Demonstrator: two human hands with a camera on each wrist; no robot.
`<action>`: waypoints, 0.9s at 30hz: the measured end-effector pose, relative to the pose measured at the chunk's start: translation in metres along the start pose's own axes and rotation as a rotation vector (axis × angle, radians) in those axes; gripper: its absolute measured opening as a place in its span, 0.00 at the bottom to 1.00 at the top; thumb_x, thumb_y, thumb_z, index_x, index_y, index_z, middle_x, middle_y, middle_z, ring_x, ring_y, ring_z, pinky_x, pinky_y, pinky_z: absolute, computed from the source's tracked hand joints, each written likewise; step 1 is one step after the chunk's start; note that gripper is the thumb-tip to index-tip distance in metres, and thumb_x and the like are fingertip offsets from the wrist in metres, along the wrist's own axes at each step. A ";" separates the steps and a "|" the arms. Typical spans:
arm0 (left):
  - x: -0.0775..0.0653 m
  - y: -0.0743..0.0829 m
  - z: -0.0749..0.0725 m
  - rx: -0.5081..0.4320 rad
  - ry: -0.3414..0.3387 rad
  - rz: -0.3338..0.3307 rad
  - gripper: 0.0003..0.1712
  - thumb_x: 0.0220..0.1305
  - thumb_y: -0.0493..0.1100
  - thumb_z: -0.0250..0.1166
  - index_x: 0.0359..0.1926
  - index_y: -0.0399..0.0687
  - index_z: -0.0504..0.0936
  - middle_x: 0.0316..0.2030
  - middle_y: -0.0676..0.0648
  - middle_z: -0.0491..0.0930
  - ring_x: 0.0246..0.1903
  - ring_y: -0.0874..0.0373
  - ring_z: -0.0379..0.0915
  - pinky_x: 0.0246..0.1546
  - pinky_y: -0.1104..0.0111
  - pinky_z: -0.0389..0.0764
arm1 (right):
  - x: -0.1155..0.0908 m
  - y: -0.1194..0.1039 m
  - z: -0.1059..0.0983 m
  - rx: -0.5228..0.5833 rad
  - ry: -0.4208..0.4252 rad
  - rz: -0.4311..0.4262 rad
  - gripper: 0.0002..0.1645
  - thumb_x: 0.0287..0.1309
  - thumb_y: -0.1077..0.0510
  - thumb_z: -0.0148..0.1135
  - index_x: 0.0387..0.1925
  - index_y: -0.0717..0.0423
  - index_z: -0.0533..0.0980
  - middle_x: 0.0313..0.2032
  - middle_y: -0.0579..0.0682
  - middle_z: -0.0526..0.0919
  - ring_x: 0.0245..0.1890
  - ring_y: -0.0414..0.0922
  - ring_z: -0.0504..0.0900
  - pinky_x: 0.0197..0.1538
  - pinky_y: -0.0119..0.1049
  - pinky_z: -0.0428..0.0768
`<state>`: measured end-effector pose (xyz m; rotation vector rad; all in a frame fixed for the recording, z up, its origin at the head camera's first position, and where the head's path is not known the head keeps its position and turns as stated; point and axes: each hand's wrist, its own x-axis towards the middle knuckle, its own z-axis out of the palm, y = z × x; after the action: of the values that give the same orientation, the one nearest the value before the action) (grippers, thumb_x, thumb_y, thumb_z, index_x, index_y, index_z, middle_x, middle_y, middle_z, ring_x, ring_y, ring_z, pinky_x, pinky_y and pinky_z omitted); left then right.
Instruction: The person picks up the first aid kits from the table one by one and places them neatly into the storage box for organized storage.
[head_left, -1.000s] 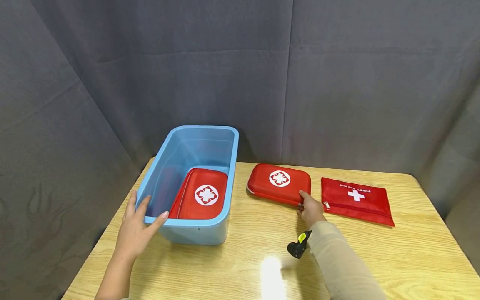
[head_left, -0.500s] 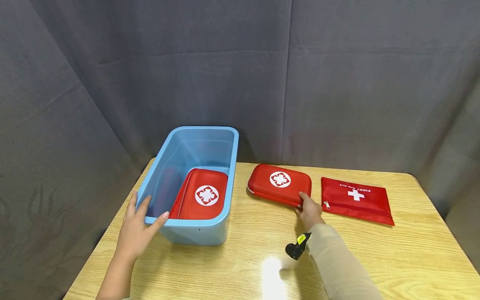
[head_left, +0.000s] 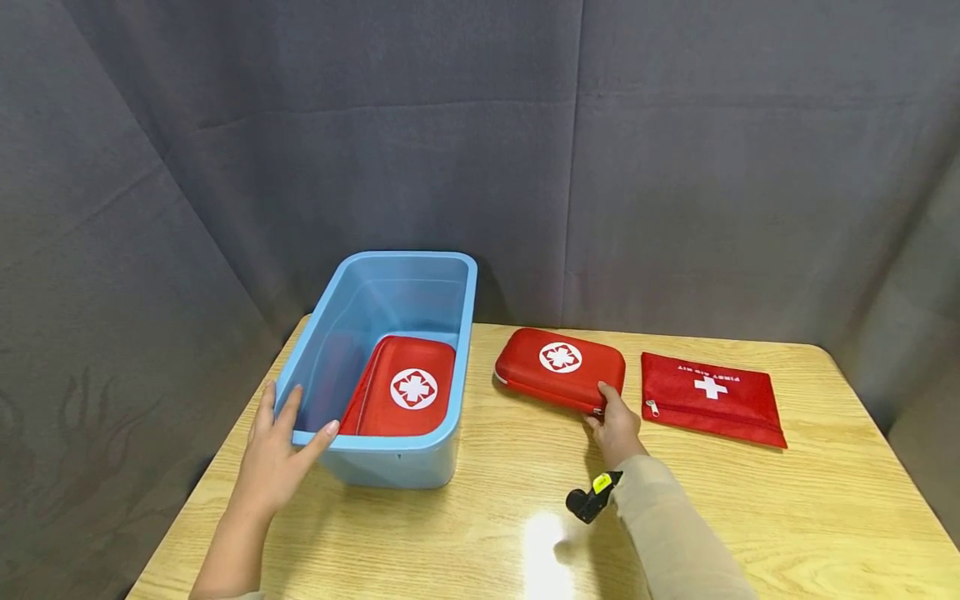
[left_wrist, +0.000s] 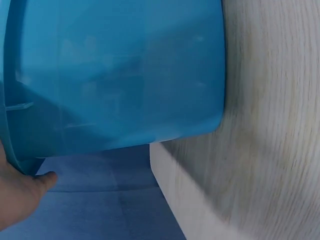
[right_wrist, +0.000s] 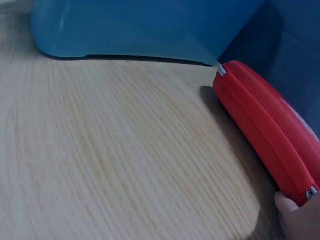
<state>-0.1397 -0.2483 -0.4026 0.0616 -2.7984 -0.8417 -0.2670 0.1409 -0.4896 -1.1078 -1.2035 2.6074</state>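
My right hand point(head_left: 617, 429) grips the near right corner of a red hard first aid case point(head_left: 525, 367), fingers on top and thumb low at the zip. In the right wrist view, the case point(right_wrist: 265, 130) casts a shadow along its lower edge. My left hand point(head_left: 272, 467) holds the front left corner of a blue plastic bin point(head_left: 390, 462), the rim between its spread fingers. Inside that bin leans a second red case point(head_left: 386, 408) with a white cross emblem. To the right of my right hand lies a flat red zip pouch point(head_left: 738, 404) marked FIRST AID KIT.
The wooden table point(head_left: 480, 542) ends at a grey curtain point(head_left: 675, 208) behind it, with more curtain on both sides. A small black device point(head_left: 592, 500) with a yellow mark sits at my right wrist.
My right hand has shifted slightly left and the held case's right end has moved a little to the right. My left hand and the bin stay put.
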 end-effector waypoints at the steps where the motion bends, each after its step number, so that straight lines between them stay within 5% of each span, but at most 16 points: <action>1: 0.000 0.000 0.000 0.005 -0.006 0.001 0.44 0.56 0.61 0.52 0.63 0.37 0.51 0.64 0.37 0.32 0.59 0.34 0.36 0.47 0.39 0.50 | -0.001 0.000 0.001 0.008 -0.006 -0.002 0.40 0.51 0.61 0.56 0.61 0.65 0.48 0.57 0.56 0.60 0.53 0.49 0.65 0.50 0.45 0.65; 7: 0.002 -0.001 0.001 0.010 -0.006 0.015 0.44 0.56 0.61 0.52 0.63 0.37 0.50 0.64 0.36 0.32 0.59 0.34 0.36 0.48 0.39 0.49 | -0.008 0.000 -0.003 -0.040 0.031 -0.044 0.40 0.52 0.57 0.55 0.60 0.65 0.47 0.51 0.56 0.64 0.50 0.50 0.68 0.45 0.46 0.69; 17: 0.001 -0.002 0.001 0.005 0.010 0.011 0.44 0.55 0.61 0.53 0.63 0.36 0.51 0.64 0.36 0.33 0.59 0.34 0.37 0.47 0.39 0.50 | -0.005 -0.009 -0.012 -0.143 0.041 -0.157 0.24 0.48 0.57 0.60 0.42 0.64 0.60 0.40 0.54 0.68 0.21 0.38 0.76 0.37 0.46 0.72; 27: 0.001 -0.002 0.001 0.010 0.013 0.013 0.45 0.55 0.61 0.52 0.63 0.36 0.51 0.64 0.37 0.33 0.59 0.35 0.37 0.46 0.38 0.51 | -0.016 -0.020 -0.017 -0.140 -0.046 -0.123 0.35 0.51 0.55 0.58 0.55 0.66 0.56 0.48 0.56 0.66 0.26 0.39 0.76 0.40 0.46 0.71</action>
<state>-0.1408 -0.2496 -0.4046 0.0507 -2.7881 -0.8222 -0.2487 0.1607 -0.4739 -0.9655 -1.4344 2.5039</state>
